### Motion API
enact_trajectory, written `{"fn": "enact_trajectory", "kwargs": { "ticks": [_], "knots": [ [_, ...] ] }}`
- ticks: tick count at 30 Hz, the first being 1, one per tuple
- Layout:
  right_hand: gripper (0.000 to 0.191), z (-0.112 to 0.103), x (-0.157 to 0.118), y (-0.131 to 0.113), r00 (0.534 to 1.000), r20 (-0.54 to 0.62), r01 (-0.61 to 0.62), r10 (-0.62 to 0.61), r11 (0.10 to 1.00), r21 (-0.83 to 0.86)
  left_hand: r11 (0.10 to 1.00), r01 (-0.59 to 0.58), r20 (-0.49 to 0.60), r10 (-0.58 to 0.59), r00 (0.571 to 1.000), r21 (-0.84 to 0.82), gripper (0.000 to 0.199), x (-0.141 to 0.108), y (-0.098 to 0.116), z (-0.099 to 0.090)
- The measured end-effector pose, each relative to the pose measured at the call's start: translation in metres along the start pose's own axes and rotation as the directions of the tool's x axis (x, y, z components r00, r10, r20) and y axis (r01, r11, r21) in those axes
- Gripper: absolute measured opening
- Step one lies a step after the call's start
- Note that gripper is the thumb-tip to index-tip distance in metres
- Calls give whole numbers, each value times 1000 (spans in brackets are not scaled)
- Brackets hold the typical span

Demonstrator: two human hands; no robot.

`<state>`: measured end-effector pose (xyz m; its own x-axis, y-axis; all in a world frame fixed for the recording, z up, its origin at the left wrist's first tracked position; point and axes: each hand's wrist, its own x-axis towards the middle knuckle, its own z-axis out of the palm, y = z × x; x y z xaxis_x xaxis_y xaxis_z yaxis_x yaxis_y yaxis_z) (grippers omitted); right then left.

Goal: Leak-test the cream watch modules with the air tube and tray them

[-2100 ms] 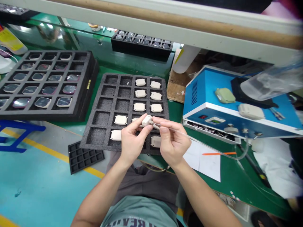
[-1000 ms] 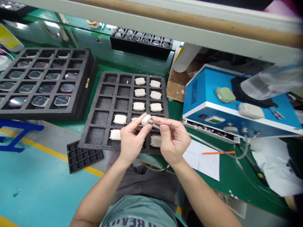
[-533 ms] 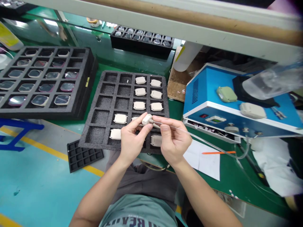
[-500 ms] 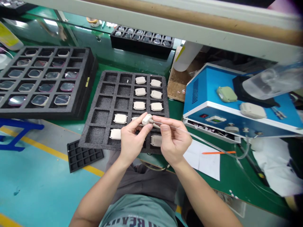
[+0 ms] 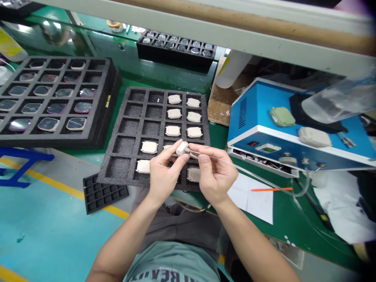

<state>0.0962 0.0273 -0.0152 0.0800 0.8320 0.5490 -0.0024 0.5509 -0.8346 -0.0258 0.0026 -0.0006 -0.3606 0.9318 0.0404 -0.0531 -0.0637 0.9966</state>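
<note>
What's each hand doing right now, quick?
Left hand: closed, holding a small white case between thumb and fingers.
Right hand: closed, holding a thin clear tube.

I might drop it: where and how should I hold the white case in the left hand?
Probably pinch the case by opposite edges, from the left, like the left hand does: it's small, and the thin tube in the right hand reaches its right side.

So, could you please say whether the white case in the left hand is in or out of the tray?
Out: the left hand pinches the white case, holding it up over the tray.
</note>
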Motion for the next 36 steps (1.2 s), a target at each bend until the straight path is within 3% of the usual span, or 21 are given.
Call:
{"fn": "enact_trajectory", "kwargs": {
  "ticks": [28,36],
  "knots": [
    [11,10,15,2,998,26,47,-51,990,132,997,-48,-65,52,997,63,49,10,1,-2],
    [14,10,16,2,999,35,32,-36,994,103,997,-50,-63,53,997,55,51,11,1,-2]
  ]
}}
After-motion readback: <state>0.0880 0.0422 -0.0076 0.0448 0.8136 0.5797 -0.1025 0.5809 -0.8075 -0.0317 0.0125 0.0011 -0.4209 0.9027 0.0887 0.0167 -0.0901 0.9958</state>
